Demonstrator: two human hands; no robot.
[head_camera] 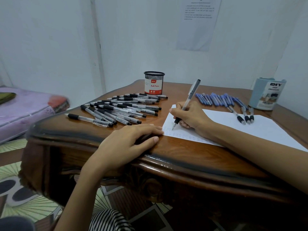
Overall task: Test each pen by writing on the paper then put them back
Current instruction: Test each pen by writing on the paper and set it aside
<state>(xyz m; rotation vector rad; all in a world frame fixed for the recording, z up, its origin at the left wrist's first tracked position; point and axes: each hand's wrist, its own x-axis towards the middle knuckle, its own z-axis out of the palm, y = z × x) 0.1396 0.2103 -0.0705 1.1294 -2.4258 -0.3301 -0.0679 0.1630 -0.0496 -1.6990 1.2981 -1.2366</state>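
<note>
Right hand [191, 115] gripping black-grip pen [187, 101], tip on paper [250, 126], left hand [133, 137] flat on table [183, 155] at paper's edge, black pens [120, 109] loose beside mesh cup [154, 83], blue pens [220, 99] beside blue organizer [266, 95], container interiors unseen

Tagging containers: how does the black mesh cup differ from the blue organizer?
The mesh cup is black wire with a red-and-white Ball Pens label; the organizer is solid pale blue. The mesh cup stands behind the black pens; the organizer beside the blue pens. Both stand upright.
</note>
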